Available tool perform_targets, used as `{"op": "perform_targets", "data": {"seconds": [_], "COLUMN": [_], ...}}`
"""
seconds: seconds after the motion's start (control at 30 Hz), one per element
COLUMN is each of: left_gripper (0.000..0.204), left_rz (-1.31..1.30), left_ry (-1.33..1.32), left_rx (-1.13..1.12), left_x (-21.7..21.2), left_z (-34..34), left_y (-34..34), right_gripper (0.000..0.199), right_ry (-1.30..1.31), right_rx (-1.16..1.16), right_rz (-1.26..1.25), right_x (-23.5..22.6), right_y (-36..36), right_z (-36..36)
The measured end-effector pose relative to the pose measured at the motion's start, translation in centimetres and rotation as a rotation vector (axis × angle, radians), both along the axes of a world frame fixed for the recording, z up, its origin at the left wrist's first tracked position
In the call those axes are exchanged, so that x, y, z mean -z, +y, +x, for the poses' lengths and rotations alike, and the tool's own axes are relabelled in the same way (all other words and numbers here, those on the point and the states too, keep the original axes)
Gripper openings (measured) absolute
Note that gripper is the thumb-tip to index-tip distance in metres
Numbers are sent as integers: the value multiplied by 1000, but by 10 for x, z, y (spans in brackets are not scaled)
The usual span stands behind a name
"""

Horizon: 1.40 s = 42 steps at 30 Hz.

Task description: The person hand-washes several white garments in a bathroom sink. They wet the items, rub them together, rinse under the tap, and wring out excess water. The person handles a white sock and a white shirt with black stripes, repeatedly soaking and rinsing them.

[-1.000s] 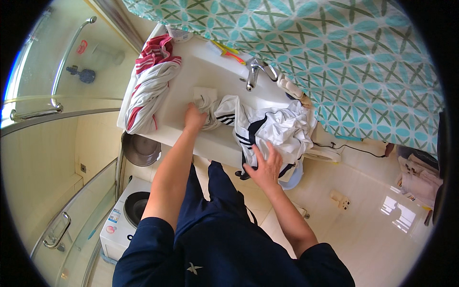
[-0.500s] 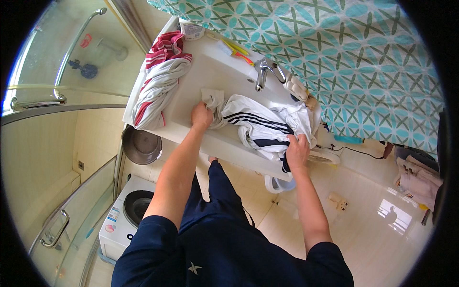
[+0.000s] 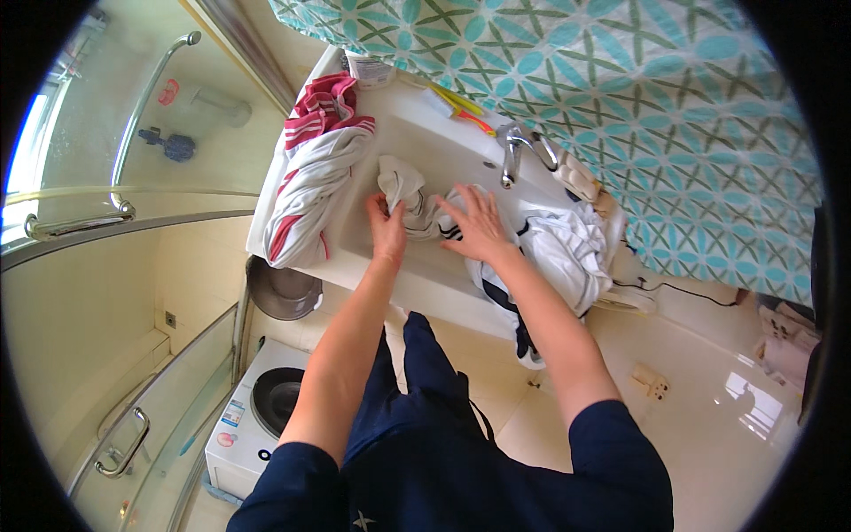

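A white garment with black stripes (image 3: 567, 253) lies across the sink (image 3: 355, 232). Its bulk is heaped at the right side, and a black-and-white part hangs over the front edge. Toward the left stretches a narrower, crumpled off-white end (image 3: 402, 180), which my left hand (image 3: 387, 232) pinches between thumb and fingers. My right hand (image 3: 480, 229) rests on the striped middle stretch, palm down, fingers spread. Part of the cloth is hidden beneath that hand and forearm.
A twisted red-and-white garment (image 3: 310, 182) lies along the sink's left rim. Behind the basin are a faucet (image 3: 511, 160), a brush with an orange handle (image 3: 476, 121) and a white tub (image 3: 370, 71). A patterned curtain (image 3: 550, 62) hangs behind; a washing machine (image 3: 244, 434) stands lower left.
My right hand has let go of the garment's right part and moved left onto its middle, fingers spread. My left hand still grips the off-white end. The view has shifted slightly.
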State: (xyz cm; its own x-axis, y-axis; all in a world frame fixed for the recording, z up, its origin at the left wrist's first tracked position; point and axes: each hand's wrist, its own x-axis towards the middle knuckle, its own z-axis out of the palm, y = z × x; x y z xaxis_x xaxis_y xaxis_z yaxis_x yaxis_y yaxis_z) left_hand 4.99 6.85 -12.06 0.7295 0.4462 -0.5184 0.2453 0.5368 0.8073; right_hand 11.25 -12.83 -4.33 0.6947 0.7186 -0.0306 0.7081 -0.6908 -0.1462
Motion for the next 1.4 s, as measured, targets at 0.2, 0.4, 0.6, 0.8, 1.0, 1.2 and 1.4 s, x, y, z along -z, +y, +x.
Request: {"op": "perform_targets", "data": {"seconds": [0.2, 0.4, 0.6, 0.8, 1.0, 1.2, 1.4], "left_gripper": [76, 84, 84, 84, 89, 76, 43], "left_rz": [324, 247, 161, 112, -156, -845, -424], "left_ry": [170, 177, 323, 424, 497, 159, 208], "left_rx": [153, 210, 245, 161, 86, 119, 84], "left_x": [-1, 11, 4, -6, -5, 30, 47], "left_z": [-4, 1, 1, -1, -4, 35, 46], "left_y": [-4, -15, -16, -37, -73, -76, -81], "right_gripper": [64, 75, 74, 63, 65, 52, 41], "right_ry": [190, 327, 255, 147, 292, 1306, 916], "right_rx": [513, 117, 174, 584, 787, 709, 516], "right_rz": [-183, -217, -259, -53, 167, 736, 458], "right_x": [91, 101, 98, 112, 107, 33, 12], "right_y": [18, -4, -17, -17, -11, -11, -2], "right_z": [14, 3, 5, 1, 19, -16, -29]}}
